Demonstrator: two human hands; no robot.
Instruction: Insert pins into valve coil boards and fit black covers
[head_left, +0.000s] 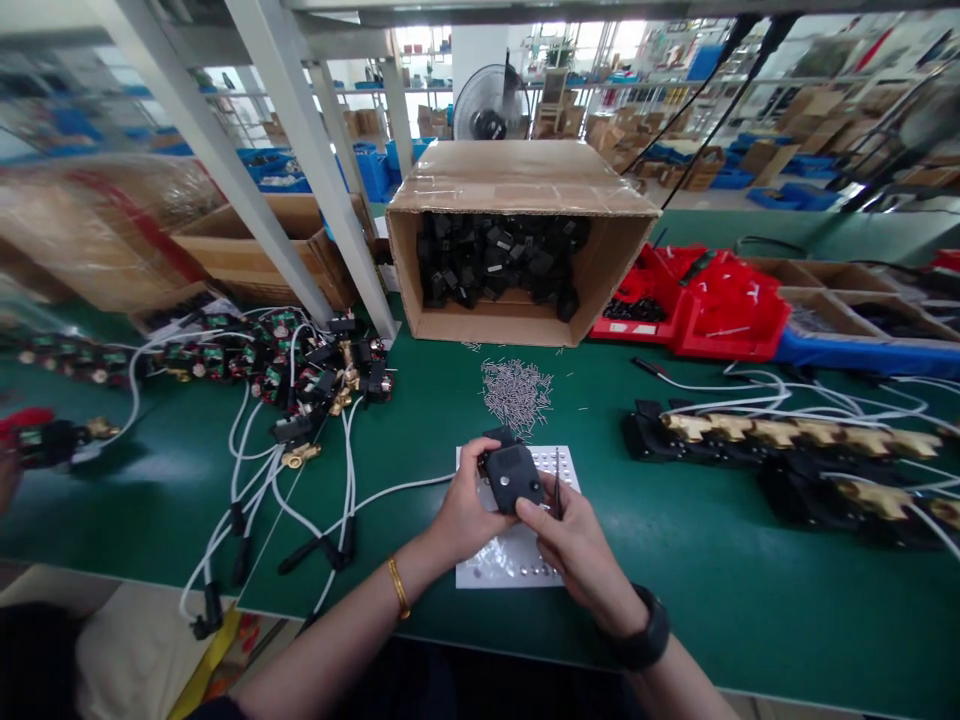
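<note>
Black casing (517, 468), corners rounded, silver-dotted, gripped between left hand (466, 512) and right hand (576, 535), held over white sheet (484, 573) near front edge of bench (720, 590), room found rightward along that edge

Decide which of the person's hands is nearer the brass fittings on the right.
Right. The right hand is left of the brass fittings, holding the black casing; the left hand, also holding it, is farther left.

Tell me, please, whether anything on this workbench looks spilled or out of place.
Loose metal pieces, probably screws, lie heaped on the green tabletop with several strays, which looks spilled, though perhaps deliberate. At left, a black cable plug seems to overhang the front edge.
</note>
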